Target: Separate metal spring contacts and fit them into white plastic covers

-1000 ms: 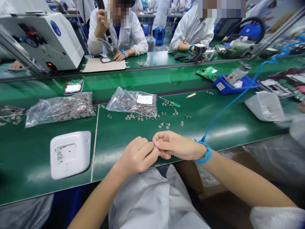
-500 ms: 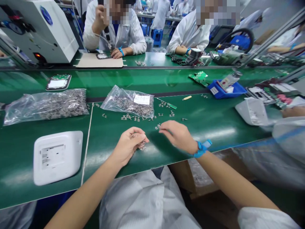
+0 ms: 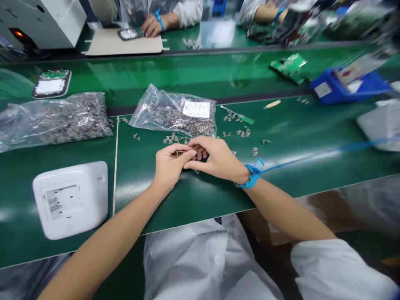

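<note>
My left hand (image 3: 170,166) is closed round a bunch of small metal clips (image 3: 179,153), mostly hidden by its fingers. Against its fingertips, my right hand (image 3: 214,160) curls with thumb and fingers drawn in; what it pinches is hidden. A blue strap (image 3: 251,173) circles my right wrist. Just beyond both hands lies a clear plastic bag of clips (image 3: 178,114) with a white label. Loose clips (image 3: 171,138) are scattered in front of this bag, and more clips (image 3: 243,132) lie to its right.
A white plastic housing (image 3: 71,200) lies at left, below another bag of clips (image 3: 78,114). A green-handled tool (image 3: 240,116), a blue bin (image 3: 346,89) and a circuit board (image 3: 290,66) are at right. Across the bench, a co-worker's hand (image 3: 153,26) rests by a device.
My right hand has moved left from the loose clips to my left hand, and the two now touch. The view has tilted down and closer to the bench.
</note>
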`<state>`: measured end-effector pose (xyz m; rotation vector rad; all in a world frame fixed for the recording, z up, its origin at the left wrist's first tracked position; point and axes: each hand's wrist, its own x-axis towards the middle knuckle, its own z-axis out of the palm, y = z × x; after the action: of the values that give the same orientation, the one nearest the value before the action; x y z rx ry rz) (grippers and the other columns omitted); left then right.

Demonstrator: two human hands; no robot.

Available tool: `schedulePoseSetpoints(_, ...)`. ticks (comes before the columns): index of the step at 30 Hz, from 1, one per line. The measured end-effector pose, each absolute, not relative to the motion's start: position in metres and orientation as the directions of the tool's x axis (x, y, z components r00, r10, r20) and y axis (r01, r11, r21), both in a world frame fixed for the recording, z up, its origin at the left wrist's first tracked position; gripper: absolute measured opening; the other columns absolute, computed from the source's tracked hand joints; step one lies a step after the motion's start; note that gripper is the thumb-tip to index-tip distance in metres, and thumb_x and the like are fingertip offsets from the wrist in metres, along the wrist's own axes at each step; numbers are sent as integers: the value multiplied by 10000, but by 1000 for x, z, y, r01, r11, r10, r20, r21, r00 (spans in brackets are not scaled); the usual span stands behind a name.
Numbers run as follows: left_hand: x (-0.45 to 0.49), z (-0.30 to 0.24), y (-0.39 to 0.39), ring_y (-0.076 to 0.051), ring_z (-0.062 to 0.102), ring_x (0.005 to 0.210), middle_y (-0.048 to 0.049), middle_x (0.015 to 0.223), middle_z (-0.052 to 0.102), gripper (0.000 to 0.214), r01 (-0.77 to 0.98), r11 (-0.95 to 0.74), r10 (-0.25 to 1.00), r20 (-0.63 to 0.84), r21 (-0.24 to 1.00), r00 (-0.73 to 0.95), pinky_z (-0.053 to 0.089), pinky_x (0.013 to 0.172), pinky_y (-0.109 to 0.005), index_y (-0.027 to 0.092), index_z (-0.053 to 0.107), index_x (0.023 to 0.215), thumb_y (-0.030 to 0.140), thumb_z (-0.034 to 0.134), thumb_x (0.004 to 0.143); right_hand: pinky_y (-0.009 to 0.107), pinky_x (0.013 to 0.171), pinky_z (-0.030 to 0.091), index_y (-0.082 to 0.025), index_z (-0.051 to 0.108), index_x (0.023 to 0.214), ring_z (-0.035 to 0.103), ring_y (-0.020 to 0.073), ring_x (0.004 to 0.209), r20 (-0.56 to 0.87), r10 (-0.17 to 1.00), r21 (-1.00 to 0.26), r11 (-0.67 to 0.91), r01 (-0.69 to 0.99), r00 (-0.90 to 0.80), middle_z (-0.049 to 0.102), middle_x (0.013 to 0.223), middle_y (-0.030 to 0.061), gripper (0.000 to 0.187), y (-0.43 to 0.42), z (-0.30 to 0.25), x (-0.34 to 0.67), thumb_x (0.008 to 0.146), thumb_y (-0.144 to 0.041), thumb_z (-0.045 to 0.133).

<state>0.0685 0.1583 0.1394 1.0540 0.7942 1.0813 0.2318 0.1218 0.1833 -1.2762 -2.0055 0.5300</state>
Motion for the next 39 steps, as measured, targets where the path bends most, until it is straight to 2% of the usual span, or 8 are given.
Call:
schedulePoseSetpoints(3, 68, 137, 156, -117, 690, 701, 9, 756, 727, 231, -386, 119, 970, -23, 915, 243, 584, 691, -251, 180, 724, 814, 290, 887, 693, 261, 653, 507, -171, 684, 1037, 630, 135, 719, 413, 877, -686, 476, 551, -243, 697, 878, 39, 243, 127, 170, 228, 911, -376, 714)
schedulePoseSetpoints(7, 68, 139, 157, -139, 734, 750, -12, 862, 764, 391, -328, 166, 930, -37, 930, 366, 640, 761, -301, 189, 694, 994, 324, 904, 694, 267, 661, 516, -185, 711, 990, 646, 143, 734, 474, 863, -668, 482, 567, -175, 704, 827, 37, 111, 121, 164, 240, 962, -255, 630)
schedulePoseSetpoints(15, 66, 143, 149, -133, 727, 814, -22, 932, 733, 131, -128, -147, 938, 179, 981, 297, 632, 732, -256, 193, 732, 872, 249, 821, 794, 344, 766, 546, -210, 679, 867, 677, 190, 824, 539, 826, -575, 502, 647, -162, 721, 851, 43, 142, 115, 170, 242, 964, -178, 580)
schedulePoseSetpoints(18, 64, 142, 149, -97, 683, 774, -7, 898, 699, 88, -50, -274, 917, 276, 960, 289, 587, 674, -209, 204, 758, 879, 194, 803, 804, 312, 667, 516, -198, 672, 839, 631, 166, 730, 467, 879, -684, 430, 589, -98, 687, 788, 32, 111, 114, 174, 244, 939, -245, 659)
schedulePoseSetpoints(22, 61, 143, 151, -90, 675, 756, -6, 888, 722, 112, -48, -324, 892, 322, 945, 319, 553, 635, -199, 228, 781, 929, 186, 793, 826, 247, 523, 466, -180, 673, 858, 571, 106, 591, 238, 970, -919, 241, 313, -49, 653, 713, -4, 195, 113, 180, 249, 911, -360, 727)
schedulePoseSetpoints(26, 59, 146, 149, -119, 720, 819, -23, 955, 748, 108, -79, -332, 881, 339, 940, 331, 595, 700, -240, 234, 785, 964, 189, 749, 873, 255, 569, 530, -176, 682, 868, 641, 126, 661, 166, 983, -970, 178, 166, -83, 685, 765, 12, 214, 112, 179, 252, 872, -369, 775)
schedulePoseSetpoints(33, 64, 147, 145, -112, 745, 815, 5, 896, 747, 251, -125, -317, 908, 339, 940, 247, 617, 729, -219, 209, 690, 1019, 95, 776, 812, 286, 647, 538, -195, 680, 885, 642, 146, 732, 325, 940, -847, 338, 410, -103, 698, 826, 25, 116, 111, 174, 249, 902, -296, 736)
schedulePoseSetpoints(39, 63, 142, 146, -81, 648, 738, 5, 851, 674, 117, -85, -375, 864, 381, 923, 329, 540, 632, -200, 191, 673, 833, 78, 704, 841, 316, 739, 546, -188, 671, 936, 659, 168, 826, 429, 871, -692, 487, 533, -238, 711, 890, 55, 52, 110, 173, 244, 959, -205, 626)
